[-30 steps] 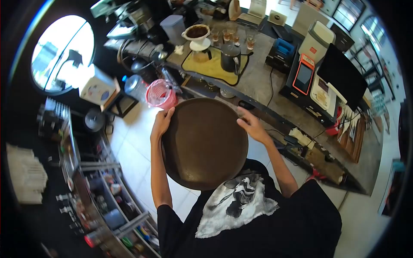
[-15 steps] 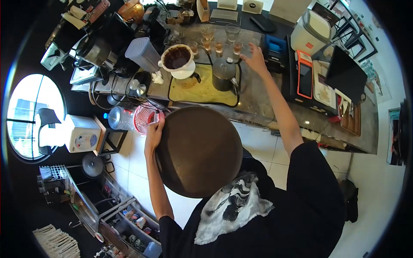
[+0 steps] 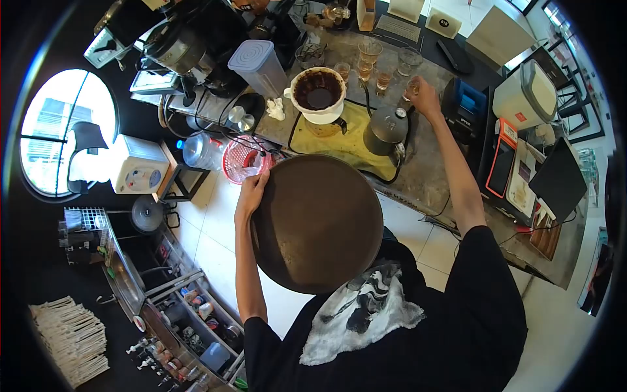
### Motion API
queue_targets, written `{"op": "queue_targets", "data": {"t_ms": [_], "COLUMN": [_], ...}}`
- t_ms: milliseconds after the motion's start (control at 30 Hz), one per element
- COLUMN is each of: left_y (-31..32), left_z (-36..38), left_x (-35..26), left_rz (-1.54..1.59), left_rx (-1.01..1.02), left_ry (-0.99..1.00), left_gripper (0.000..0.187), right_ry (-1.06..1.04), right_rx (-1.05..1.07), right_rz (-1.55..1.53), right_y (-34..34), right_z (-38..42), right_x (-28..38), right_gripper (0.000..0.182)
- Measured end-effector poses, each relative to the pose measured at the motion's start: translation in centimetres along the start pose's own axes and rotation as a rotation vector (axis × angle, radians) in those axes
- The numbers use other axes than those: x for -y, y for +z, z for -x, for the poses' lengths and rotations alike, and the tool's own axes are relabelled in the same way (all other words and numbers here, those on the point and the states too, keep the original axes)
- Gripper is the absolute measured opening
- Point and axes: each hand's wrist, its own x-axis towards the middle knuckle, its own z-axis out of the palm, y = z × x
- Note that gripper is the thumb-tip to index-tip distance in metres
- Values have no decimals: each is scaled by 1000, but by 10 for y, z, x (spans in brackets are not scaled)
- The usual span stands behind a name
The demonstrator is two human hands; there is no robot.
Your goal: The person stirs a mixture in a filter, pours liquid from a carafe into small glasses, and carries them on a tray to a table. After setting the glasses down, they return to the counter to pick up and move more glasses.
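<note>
A round dark brown tray (image 3: 318,225) is held level in front of my body, its left rim gripped by my left hand (image 3: 251,195). Over the counter, my right hand (image 3: 424,97) has its fingers closed round a small glass (image 3: 411,90). Small glasses with amber liquid, one of them here (image 3: 383,80), stand to the left of that hand. Just below it is a metal kettle (image 3: 385,129) with a lid. A white dripper (image 3: 318,96) with dark coffee grounds sits at the edge of a yellow cloth (image 3: 346,138).
Beyond the glasses lies a grey counter (image 3: 431,171). A payment terminal (image 3: 502,159) and a white bin-like container (image 3: 524,93) are at the right. To the left are a lidded plastic container (image 3: 258,68), a red basket (image 3: 245,159) and loose cables.
My right hand has gone from open fingers to a hold on a small glass. The view has shifted, so the counter things appear further right. The tray is still in my left hand.
</note>
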Motion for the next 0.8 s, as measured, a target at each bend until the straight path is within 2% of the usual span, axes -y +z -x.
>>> {"op": "queue_targets", "data": {"t_ms": [100, 167, 300, 367, 400, 467, 500, 700, 733, 800], "left_y": [-1, 0, 0, 5, 3, 3, 7, 17, 18, 18], "left_z": [-4, -4, -9, -21, -20, -18, -17, -24, -22, -23], "left_x": [-3, -13, -23, -2, -8, -25, -30, -44, -45, -46], "left_rz": [-40, -9, -57, -183, -174, -161, -113, -98, -101, -107], "left_rx": [32, 44, 70, 28, 89, 156, 159, 176, 205, 208], "left_ry": [10, 28, 73, 279, 193, 90, 87, 124, 124, 130], "left_gripper": [55, 56, 56, 56, 55, 55, 55, 55, 56, 56], "right_ry": [-1, -100, -143, -235, -235, -468, -461, -522, -522, -716], "right_rx": [1, -2, 32, 112, 133, 140, 155, 656, 661, 562], "right_rz": [27, -1, -55, -124, -127, -163, -165, -388, -390, -184], "right_y": [-30, -59, -110, -124, -126, -123, -115, -43, -33, -12], "right_z": [14, 28, 65, 89, 102, 130, 149, 221, 231, 243], "right_x": [27, 52, 114, 144, 160, 187, 199, 255, 258, 263], "right_gripper": [47, 45, 46, 46, 46, 46, 46, 36, 36, 32]}}
